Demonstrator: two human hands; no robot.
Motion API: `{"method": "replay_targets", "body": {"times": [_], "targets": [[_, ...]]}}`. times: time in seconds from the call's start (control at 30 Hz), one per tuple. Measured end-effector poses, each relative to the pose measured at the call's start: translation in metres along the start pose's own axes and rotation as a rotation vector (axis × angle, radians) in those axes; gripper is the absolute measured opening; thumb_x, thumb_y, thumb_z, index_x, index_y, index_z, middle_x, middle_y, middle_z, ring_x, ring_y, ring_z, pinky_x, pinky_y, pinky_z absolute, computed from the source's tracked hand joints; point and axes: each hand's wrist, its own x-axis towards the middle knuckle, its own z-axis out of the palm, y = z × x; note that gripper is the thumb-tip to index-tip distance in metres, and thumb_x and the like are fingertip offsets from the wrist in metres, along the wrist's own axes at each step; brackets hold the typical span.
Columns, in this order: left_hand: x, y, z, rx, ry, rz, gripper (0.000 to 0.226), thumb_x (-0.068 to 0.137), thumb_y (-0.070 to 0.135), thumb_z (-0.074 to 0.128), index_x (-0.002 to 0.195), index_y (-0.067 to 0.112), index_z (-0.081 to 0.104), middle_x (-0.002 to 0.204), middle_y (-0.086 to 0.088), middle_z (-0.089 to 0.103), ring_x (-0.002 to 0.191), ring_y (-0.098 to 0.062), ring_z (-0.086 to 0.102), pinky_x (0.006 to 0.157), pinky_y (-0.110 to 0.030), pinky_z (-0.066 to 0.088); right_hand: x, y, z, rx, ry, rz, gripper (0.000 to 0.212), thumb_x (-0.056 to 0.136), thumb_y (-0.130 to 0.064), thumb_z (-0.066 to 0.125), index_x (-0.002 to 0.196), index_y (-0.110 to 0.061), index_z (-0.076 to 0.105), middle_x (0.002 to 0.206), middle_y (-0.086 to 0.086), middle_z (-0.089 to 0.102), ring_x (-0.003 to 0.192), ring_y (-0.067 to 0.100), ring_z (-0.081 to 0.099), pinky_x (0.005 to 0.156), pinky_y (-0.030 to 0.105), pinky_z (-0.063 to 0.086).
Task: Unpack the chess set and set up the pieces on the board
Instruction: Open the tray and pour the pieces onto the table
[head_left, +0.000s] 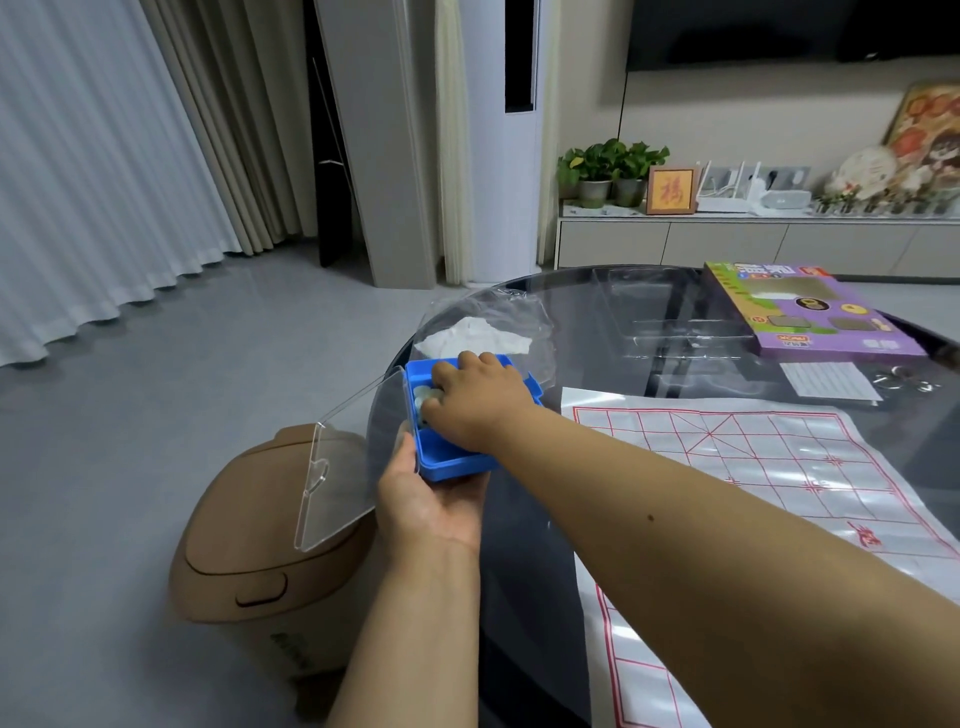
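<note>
A blue plastic box (452, 464) sits at the left edge of the round dark glass table (524, 571), its clear hinged lid (343, 457) swung open to the left. My left hand (431, 499) holds the box from below at its near end. My right hand (472, 402) reaches into the box, fingers curled down over pale round chess pieces (423, 397); whether it grips one is hidden. The plastic board sheet (769, 509) with red grid lines lies flat on the table to the right.
A clear plastic bag with white paper (483, 332) lies behind the box. A purple game box (800, 312), a clear tray (660, 312) and a lined white card (828, 381) sit at the far side. A brown bin (260, 525) stands on the floor left of the table.
</note>
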Motion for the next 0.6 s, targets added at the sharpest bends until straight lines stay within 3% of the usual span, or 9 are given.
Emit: {"method": "replay_targets", "body": {"times": [0.13, 0.3, 0.43, 0.6], "targets": [[0.007, 0.002, -0.008, -0.008, 0.015, -0.025, 0.043, 0.101, 0.028, 0.035, 0.133, 0.007, 0.055, 0.129, -0.022, 0.057, 0.112, -0.037, 0.056, 0.106, -0.054, 0.038, 0.003, -0.002, 0.008, 0.016, -0.004, 0.017, 0.041, 0.092, -0.036, 0.032, 0.125, -0.016, 0.046, 0.124, 0.010, 0.046, 0.120, 0.029, 0.036, 0.100, 0.043, 0.031], [0.011, 0.011, -0.015, -0.044, 0.075, -0.096, 0.040, 0.101, 0.025, 0.035, 0.130, 0.008, 0.057, 0.130, -0.022, 0.058, 0.117, -0.039, 0.056, 0.100, -0.057, 0.042, 0.010, 0.003, 0.019, 0.060, -0.118, 0.015, 0.046, 0.091, -0.038, 0.036, 0.131, -0.017, 0.045, 0.139, 0.012, 0.036, 0.132, 0.029, 0.026, 0.108, 0.046, 0.027], [0.017, 0.014, -0.019, -0.029, 0.157, -0.078, 0.038, 0.102, 0.024, 0.036, 0.128, 0.010, 0.058, 0.128, -0.019, 0.060, 0.116, -0.036, 0.057, 0.099, -0.057, 0.043, 0.011, 0.005, 0.026, 0.039, -0.076, -0.017, 0.046, 0.094, -0.047, 0.035, 0.120, -0.014, 0.052, 0.127, 0.009, 0.043, 0.122, 0.027, 0.035, 0.102, 0.042, 0.033], [0.022, 0.008, -0.022, 0.023, 0.265, 0.037, 0.036, 0.102, 0.016, 0.037, 0.134, 0.019, 0.053, 0.129, -0.014, 0.060, 0.117, -0.034, 0.058, 0.101, -0.057, 0.042, 0.003, 0.004, 0.033, 0.073, 0.024, -0.053, 0.035, 0.094, -0.038, 0.038, 0.105, -0.008, 0.054, 0.113, 0.008, 0.052, 0.113, 0.026, 0.042, 0.089, 0.039, 0.041]]}}
